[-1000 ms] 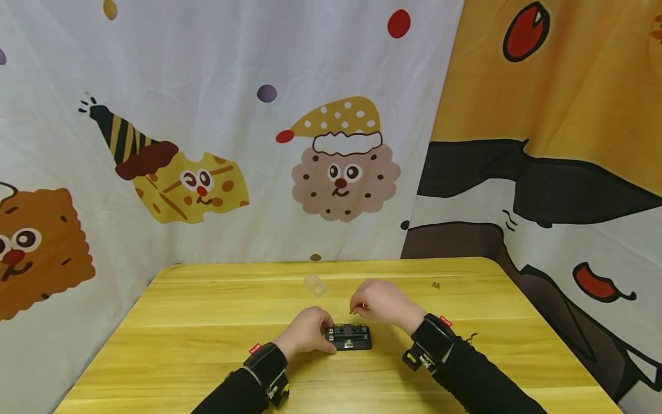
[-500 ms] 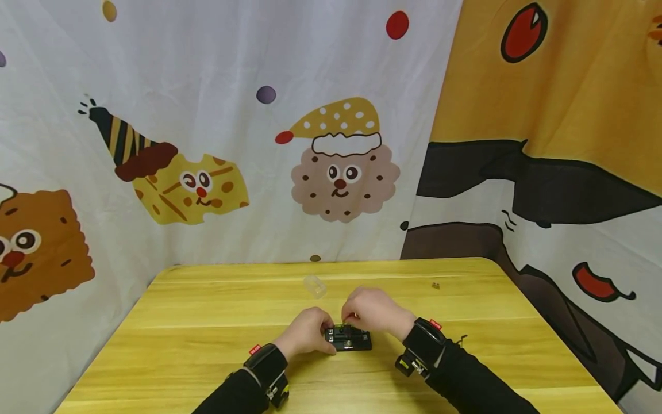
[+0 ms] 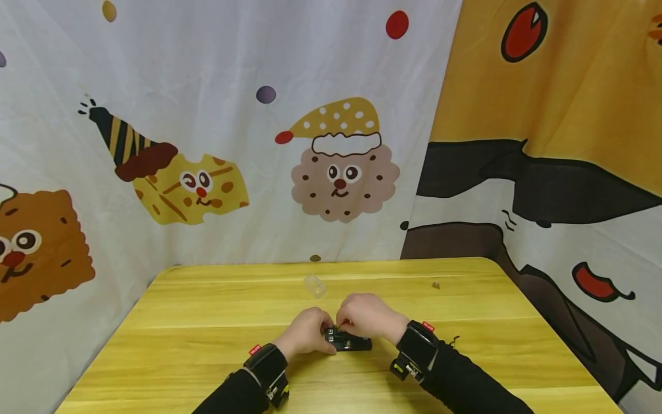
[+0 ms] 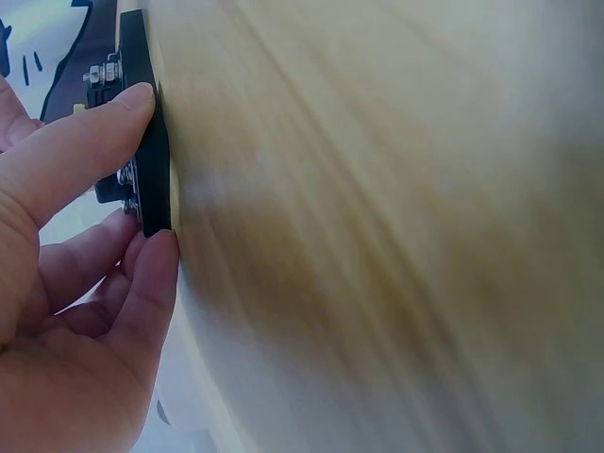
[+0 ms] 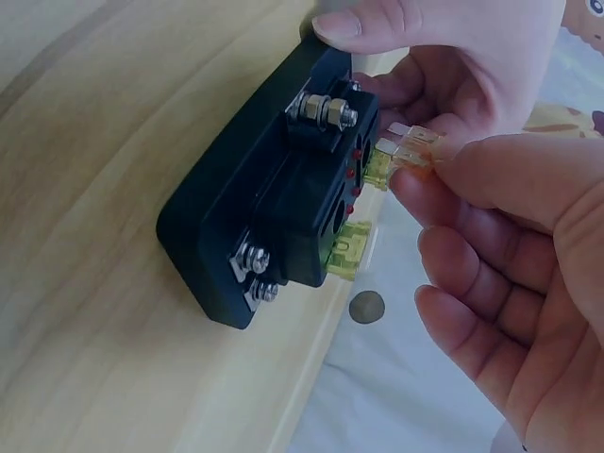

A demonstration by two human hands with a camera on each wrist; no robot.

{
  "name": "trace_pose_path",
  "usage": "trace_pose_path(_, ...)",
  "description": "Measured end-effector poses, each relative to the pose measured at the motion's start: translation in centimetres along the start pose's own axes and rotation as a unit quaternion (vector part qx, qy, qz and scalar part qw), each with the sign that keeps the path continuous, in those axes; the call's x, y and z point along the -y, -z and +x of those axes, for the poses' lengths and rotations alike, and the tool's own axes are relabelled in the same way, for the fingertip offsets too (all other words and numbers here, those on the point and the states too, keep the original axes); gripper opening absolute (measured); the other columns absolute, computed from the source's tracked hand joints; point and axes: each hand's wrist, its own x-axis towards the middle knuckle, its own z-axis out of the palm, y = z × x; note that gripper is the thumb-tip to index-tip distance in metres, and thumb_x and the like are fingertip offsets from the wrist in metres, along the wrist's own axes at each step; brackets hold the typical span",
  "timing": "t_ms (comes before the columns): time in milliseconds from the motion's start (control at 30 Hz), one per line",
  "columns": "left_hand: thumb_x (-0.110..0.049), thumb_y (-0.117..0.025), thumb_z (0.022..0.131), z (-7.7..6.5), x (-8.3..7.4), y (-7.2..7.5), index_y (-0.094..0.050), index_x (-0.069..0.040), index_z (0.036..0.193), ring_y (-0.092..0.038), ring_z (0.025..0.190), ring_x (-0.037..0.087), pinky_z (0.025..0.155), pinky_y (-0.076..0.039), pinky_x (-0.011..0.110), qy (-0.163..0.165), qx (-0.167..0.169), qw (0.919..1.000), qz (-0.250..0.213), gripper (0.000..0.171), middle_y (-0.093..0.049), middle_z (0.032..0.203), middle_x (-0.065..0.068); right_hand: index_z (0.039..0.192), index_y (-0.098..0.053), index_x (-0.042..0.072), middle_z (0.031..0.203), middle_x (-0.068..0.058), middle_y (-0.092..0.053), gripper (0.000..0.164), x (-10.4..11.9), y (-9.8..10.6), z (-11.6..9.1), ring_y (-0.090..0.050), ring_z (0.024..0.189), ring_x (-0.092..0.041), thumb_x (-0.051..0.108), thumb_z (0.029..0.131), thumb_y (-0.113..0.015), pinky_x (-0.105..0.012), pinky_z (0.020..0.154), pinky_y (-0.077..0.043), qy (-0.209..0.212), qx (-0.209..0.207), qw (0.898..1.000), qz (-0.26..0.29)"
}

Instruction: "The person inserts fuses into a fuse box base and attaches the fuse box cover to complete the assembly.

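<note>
A black fuse block (image 5: 222, 203) with metal bolts and small red lights lies on the table. My left hand (image 3: 306, 332) grips its left end, thumb and fingers at its edges, as the left wrist view also shows. Two yellow blade fuses stand in the block, one at the near end (image 5: 350, 249) and another farther along (image 5: 377, 168). Between thumb and index finger, my right hand (image 3: 371, 315) pinches a clear, orange-tinted blade fuse (image 5: 415, 146), its metal prongs pointing to the block. That fuse is right beside the farther yellow one. In the head view my right hand covers part of the block.
The wooden table (image 3: 217, 322) has a clear plastic cover (image 3: 315, 286) lying beyond the hands. Small brownish pieces (image 3: 436, 285) lie at the back right. A printed curtain (image 3: 217, 115) hangs behind the table.
My right hand has moved left and toward me, from beyond the fuse block to right over it, with the fuse pinched. My left hand and the block have stayed put.
</note>
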Motion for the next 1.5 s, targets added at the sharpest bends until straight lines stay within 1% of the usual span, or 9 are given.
trace_pose_path(200,-0.022,-0.096,0.061,0.1,0.0,0.0,-0.072,-0.008,0.084,-0.047,0.063,0.005,0.062,-0.043,0.022,0.002,0.001,1.0000,-0.001,0.036,-0.059,0.071,-0.007,0.078,-0.074,0.022,0.074,0.011,-0.063,0.011,0.1,-0.4,0.2,-0.054,0.068,-0.004,0.014,0.081,-0.079,-0.019,0.063,-0.044,0.001,0.000,1.000,-0.010)
trace_pose_path(367,-0.022,-0.096,0.060,0.1,0.0,0.0,-0.072,-0.008,0.083,-0.047,0.062,0.004,0.060,-0.042,0.022,-0.002,-0.002,1.0000,0.004,0.036,-0.059,0.071,-0.007,0.077,-0.073,0.023,0.073,0.012,-0.062,0.011,0.1,-0.5,0.3,-0.053,0.067,-0.003,0.015,0.081,-0.080,-0.019,0.061,-0.044,-0.005,0.009,1.000,-0.014)
trace_pose_path(600,-0.021,-0.096,0.060,0.0,-0.2,0.0,-0.072,-0.008,0.082,-0.046,0.061,0.005,0.060,-0.041,0.022,-0.003,-0.002,1.0000,0.008,0.035,-0.059,0.069,-0.005,0.076,-0.073,0.023,0.072,0.013,-0.061,0.012,0.3,-0.3,0.4,-0.053,0.066,-0.002,0.014,0.081,-0.080,-0.019,0.061,-0.043,-0.011,0.020,1.000,-0.009)
trace_pose_path(867,-0.021,-0.095,0.061,0.0,-0.2,0.0,-0.071,-0.009,0.081,-0.045,0.060,0.004,0.058,-0.040,0.022,-0.004,-0.002,1.0000,0.007,0.034,-0.058,0.068,-0.005,0.073,-0.071,0.023,0.068,0.014,-0.059,0.015,0.4,-0.1,0.6,-0.049,0.061,-0.001,0.013,0.082,-0.078,-0.018,0.058,-0.041,-0.013,0.029,1.000,0.000)
trace_pose_path(1167,-0.021,-0.095,0.061,0.0,-0.2,0.1,-0.072,-0.008,0.082,-0.045,0.061,0.005,0.059,-0.040,0.022,-0.005,-0.004,0.9999,0.010,0.034,-0.056,0.069,-0.005,0.071,-0.070,0.023,0.067,0.014,-0.058,0.016,0.5,-0.3,1.0,-0.047,0.058,-0.001,0.014,0.082,-0.078,-0.019,0.057,-0.041,-0.024,0.035,0.999,0.002)
trace_pose_path(1500,-0.020,-0.095,0.062,0.0,-0.2,0.1,-0.071,-0.009,0.081,-0.044,0.060,0.004,0.059,-0.040,0.022,-0.007,-0.003,0.9999,0.013,0.032,-0.056,0.069,-0.005,0.070,-0.068,0.022,0.065,0.015,-0.055,0.017,0.8,-0.5,1.1,-0.045,0.057,-0.002,0.014,0.081,-0.079,-0.020,0.056,-0.040,-0.048,0.035,0.998,0.006)
